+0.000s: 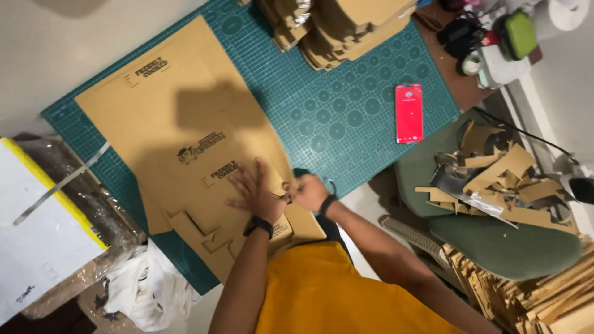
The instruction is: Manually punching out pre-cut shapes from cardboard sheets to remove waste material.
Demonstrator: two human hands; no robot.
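A large brown cardboard sheet (179,117) with printed marks lies flat on a green cutting mat (346,111). My left hand (253,190) presses flat on the sheet's near end, fingers spread, with a black watch on the wrist. My right hand (309,192) is curled right beside it at the sheet's right edge, closed around a small dark tool (289,196) that is mostly hidden. A black band sits on that wrist. Cut notches show in the cardboard just below my left hand.
Stacks of folded cardboard pieces (346,25) stand at the mat's far edge. A red phone (409,112) lies on the mat to the right. A green chair (495,235) holds cardboard scraps. A white and yellow wrapped board (43,229) lies at left.
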